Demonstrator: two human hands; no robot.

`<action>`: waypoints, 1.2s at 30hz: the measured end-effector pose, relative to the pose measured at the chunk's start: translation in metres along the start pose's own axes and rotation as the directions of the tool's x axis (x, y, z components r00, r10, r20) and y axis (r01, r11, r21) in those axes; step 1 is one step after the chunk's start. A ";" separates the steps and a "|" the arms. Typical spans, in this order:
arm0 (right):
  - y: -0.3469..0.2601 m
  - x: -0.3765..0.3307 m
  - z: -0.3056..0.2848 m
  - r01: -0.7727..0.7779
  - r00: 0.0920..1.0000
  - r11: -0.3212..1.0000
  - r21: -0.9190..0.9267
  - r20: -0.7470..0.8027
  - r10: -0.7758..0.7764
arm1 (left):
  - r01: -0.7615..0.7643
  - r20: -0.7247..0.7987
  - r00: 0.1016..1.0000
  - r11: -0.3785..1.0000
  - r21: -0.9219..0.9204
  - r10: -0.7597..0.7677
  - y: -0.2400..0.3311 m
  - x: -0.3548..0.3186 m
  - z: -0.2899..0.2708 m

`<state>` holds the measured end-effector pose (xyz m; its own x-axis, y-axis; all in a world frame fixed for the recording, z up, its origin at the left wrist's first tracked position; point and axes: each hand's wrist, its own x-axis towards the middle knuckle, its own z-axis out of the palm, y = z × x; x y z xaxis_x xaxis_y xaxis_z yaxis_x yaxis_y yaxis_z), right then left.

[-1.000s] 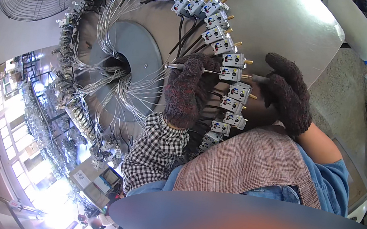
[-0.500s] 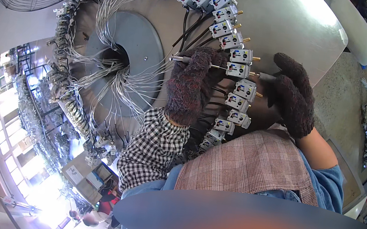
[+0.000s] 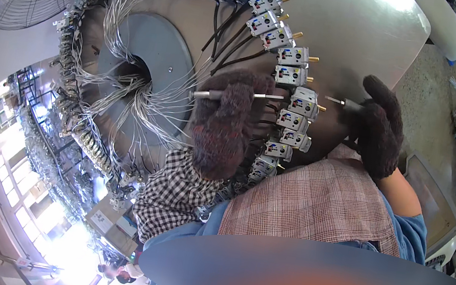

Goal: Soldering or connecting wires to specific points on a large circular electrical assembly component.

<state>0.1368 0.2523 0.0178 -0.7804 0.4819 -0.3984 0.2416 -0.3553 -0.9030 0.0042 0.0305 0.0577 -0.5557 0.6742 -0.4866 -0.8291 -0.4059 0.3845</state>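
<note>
Left hand [image 3: 222,123], in a dark knitted glove, is closed around a slim metal tool [image 3: 267,97], whose tip points right, just beside a small metal box [image 3: 305,102]. Right hand [image 3: 381,129], gloved alike, grips a short pointed tool [image 3: 352,106], its tip near the brass stem [image 3: 321,108] on the box's right side and seemingly apart from it. The box sits in a curved row of similar boxes [image 3: 291,74] above the tabletop [image 3: 342,36], between the two hands.

It looks light and stiff; the smooth casing may slip a little against knitted gloves. The side walls seem the best hold, clear of the stem. Black cables [image 3: 231,44] behind the row look flexible but springy, and the thin silver wires [image 3: 156,110] easy to bend or snag.

Small coloured marks show on the box faces; no lettering or brand is legible.
</note>
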 end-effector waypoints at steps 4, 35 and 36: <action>0.009 -0.014 -0.011 -0.027 0.992 1.000 -0.002 0.124 0.027 | -0.166 -0.077 0.977 0.938 0.302 0.198 -0.017 0.000 -0.001; 0.018 0.002 0.005 0.241 0.923 0.959 0.147 0.270 -0.273 | -0.132 -0.073 0.985 0.950 0.284 0.159 -0.026 0.015 -0.009; 0.018 0.001 0.005 0.241 0.923 0.959 0.147 0.269 -0.274 | -0.140 -0.056 0.985 0.949 0.283 0.162 -0.025 0.016 -0.008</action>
<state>0.1372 0.2427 0.0017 -0.9421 0.3263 -0.0775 -0.0415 -0.3427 -0.9385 0.0159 0.0463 0.0338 -0.6849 0.5644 -0.4609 -0.6918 -0.3049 0.6546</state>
